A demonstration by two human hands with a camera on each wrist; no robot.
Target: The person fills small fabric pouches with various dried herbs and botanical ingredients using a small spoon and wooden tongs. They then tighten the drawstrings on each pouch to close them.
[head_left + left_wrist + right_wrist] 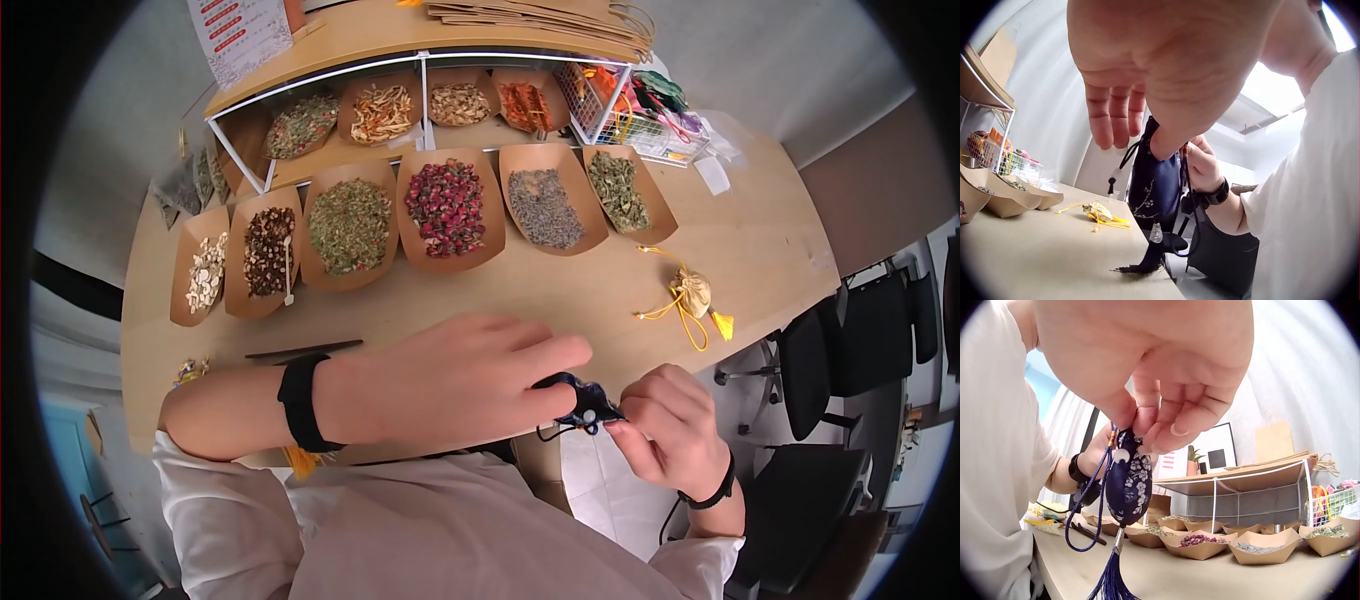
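Note:
A navy sachet point(1157, 181) with a white floral print hangs upright between both hands. From its lower end drops a navy tassel point(1112, 575) below a clear bead. My left hand point(460, 385) pinches the sachet's gathered top between thumb and forefinger, and its other fingers extend beyond it in the left wrist view. On the other side my right hand point(672, 425) grips the top edge with thumb and curled fingertips. Cord loops point(1087, 512) dangle beside the pouch. On the table to the right lies a gold drawstring sachet point(692, 290) with a yellow tassel.
Paper trays of dried flowers and herbs line the table, including rosebuds point(446, 205) and lavender point(545, 210). Behind them stands a shelf point(330, 65) with more trays and a wire basket point(655, 140). A small white spoon point(288, 275) lies in one tray. Black tongs point(300, 349) rest near the left forearm.

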